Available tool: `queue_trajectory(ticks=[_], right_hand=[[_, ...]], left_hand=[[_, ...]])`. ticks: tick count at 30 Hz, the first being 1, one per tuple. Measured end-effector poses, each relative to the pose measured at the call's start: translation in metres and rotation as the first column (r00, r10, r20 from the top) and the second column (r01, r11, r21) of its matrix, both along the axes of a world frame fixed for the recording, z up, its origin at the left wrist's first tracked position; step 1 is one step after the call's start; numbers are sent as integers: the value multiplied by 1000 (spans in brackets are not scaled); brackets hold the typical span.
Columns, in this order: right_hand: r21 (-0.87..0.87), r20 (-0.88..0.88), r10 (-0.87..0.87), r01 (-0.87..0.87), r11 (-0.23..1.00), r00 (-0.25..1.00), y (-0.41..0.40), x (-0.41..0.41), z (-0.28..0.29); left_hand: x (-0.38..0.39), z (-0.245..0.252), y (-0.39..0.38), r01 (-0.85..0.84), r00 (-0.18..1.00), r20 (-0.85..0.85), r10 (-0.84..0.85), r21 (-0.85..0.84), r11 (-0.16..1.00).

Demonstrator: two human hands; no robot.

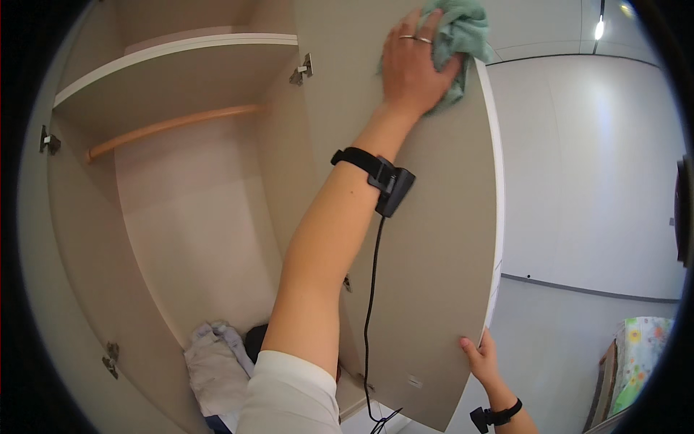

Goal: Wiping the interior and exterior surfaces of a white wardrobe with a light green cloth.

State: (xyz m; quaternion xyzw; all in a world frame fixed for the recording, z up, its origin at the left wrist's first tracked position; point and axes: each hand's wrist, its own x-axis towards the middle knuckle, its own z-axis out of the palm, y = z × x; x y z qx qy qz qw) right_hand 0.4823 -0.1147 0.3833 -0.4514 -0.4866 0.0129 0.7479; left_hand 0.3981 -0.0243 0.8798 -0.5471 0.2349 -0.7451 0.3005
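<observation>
At the top of an open wardrobe door [434, 228], my left hand [415, 68] holds a green cloth [461, 32] against the door's inner face. The cloth is bunched beside the thumb and overlaps the upper free edge. Two rings show on its fingers, and a black wrist strap with a device and cable sits on that forearm. Lower right, my right hand [480, 352] grips the door's free edge, thumb on the inner face and fingers partly hidden behind. It also wears a black wrist strap.
The wardrobe holds a shelf [179, 46], a wooden hanging rail [173, 130] and folded clothes [217, 369] at the bottom. Metal hinges [303, 69] line its sides. The cable [368, 314] hangs before the door. A bed with a flowered cover [640, 358] stands lower right.
</observation>
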Motion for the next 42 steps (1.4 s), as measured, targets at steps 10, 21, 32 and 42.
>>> queue_trajectory(ticks=[10,21,32,42], right_hand=[[36,22,-35,34,999,999,-8,-11,24],[-8,-130,52,-54,999,990,-1,-14,70],[-17,-162,1,-3,1000,987,-10,-11,39],[-36,-116,-78,74,997,990,11,28,109]], left_hand=[[-97,48,180,-133,974,137,181,-298,945],[-2,-16,-13,7,1000,19,-7,6,1000],[-79,15,223,-81,991,72,115,-372,925],[24,-25,54,-13,1000,-15,12,-78,997]])
